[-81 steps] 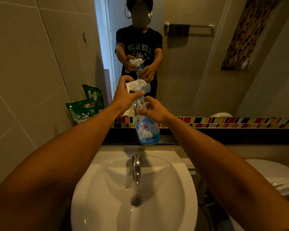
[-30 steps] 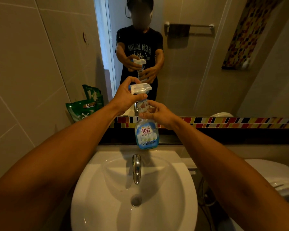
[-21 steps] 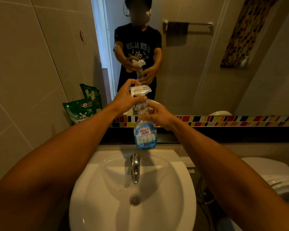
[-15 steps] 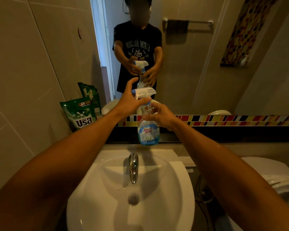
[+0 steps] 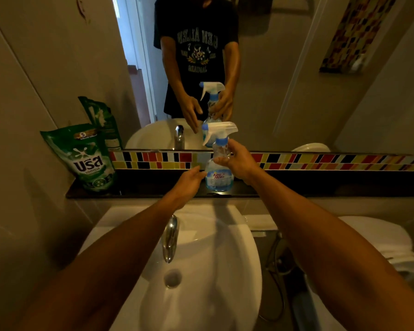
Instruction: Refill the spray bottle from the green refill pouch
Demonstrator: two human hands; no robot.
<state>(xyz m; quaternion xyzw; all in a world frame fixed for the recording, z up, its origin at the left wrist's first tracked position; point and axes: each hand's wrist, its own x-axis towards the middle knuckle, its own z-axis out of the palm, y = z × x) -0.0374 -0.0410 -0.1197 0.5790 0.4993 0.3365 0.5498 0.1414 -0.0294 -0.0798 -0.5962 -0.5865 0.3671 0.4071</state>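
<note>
A clear spray bottle (image 5: 219,179) with a blue label and a white trigger head (image 5: 221,130) stands upright on the dark ledge (image 5: 153,187) behind the sink. My right hand (image 5: 239,161) grips its neck just below the blue collar. My left hand (image 5: 189,181) hovers open beside the bottle's lower left, fingers extended and nearly touching it, holding nothing. The green refill pouch (image 5: 86,156) stands at the ledge's left end against the wall, well left of both hands. The trigger head sits on the bottle.
A white sink (image 5: 213,271) with a chrome tap (image 5: 170,237) lies below the ledge. A mirror (image 5: 273,68) above a coloured tile strip (image 5: 320,161) reflects me and the bottle. A white toilet (image 5: 380,240) stands at the right.
My left hand has let go of the trigger head and dropped beside the bottle's base. The bottle has come down onto the ledge, with my right hand still on its neck. The camera tilted downward.
</note>
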